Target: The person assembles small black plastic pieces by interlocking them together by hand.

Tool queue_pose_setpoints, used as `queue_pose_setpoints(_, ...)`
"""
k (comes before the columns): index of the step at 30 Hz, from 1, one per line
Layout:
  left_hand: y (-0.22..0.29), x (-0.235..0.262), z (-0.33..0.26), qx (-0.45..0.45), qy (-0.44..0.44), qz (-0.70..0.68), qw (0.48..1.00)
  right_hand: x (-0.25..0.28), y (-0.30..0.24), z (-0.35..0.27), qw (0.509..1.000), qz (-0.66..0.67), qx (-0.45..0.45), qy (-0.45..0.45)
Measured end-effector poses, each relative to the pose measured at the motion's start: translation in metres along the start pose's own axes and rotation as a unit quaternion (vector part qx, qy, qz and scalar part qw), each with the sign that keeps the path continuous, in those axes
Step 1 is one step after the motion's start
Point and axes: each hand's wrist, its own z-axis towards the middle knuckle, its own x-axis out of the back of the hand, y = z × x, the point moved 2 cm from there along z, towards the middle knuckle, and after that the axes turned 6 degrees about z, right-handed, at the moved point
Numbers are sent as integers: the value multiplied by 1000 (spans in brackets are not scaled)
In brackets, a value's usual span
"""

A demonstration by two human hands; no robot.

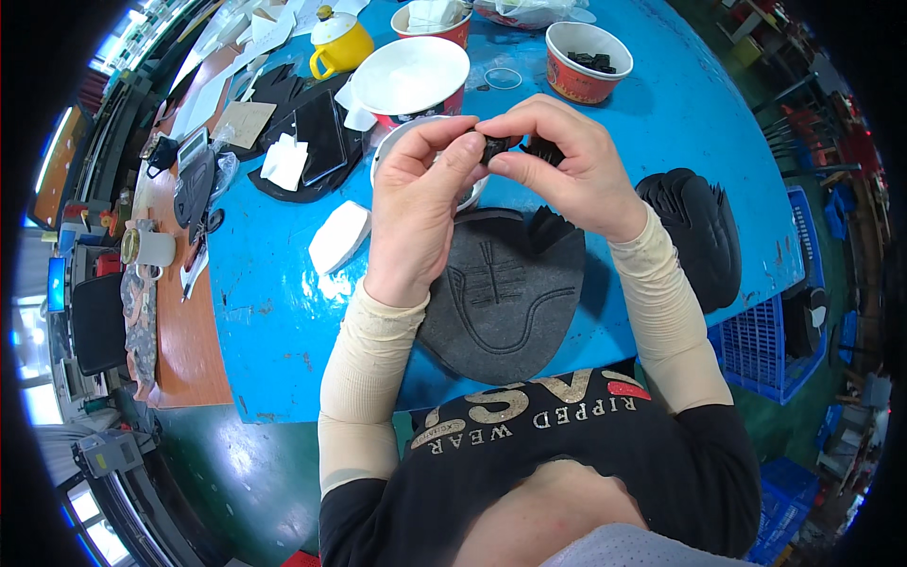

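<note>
My left hand (416,203) and my right hand (578,165) meet above the blue table, thumbs and forefingers pinched on a small black piece (493,148). Its exact kind is too small to tell. More dark pieces (542,149) show tucked against the fingers of my right hand. Beneath my hands lies a dark grey shoe-upper panel (501,321), rounded at the near end and marked with curved and crossing lines. Behind my left hand and wrist, a pale bowl (385,151) is mostly hidden.
On the blue table (274,350) stand a paper bowl of black pieces (588,63), a white-topped bowl (410,76) and a yellow mug (341,49). A stack of black panels (694,241) lies at right, a folded white pad (340,236) at left. A blue crate (756,350) stands beside the table.
</note>
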Motion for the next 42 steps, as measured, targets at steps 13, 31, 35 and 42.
queue_pose_setpoints(13, 5, -1, -2, 21, 16, -84, 996, 6, 7, -2, 945, 262, -188, 61)
queue_pose_setpoints(31, -2, -2, -4, 26, -31, -52, 998, -1, -1, 1, 998, 26, -53, -8)
queue_pose_setpoints(35, 1, -6, -3, 21, -19, -49, 998, -3, 0, 0, 995, 61, -72, 16)
queue_pose_setpoints(42, 0, -5, -6, 44, -26, -9, 999, -6, 11, -3, 997, 10, -80, 3)
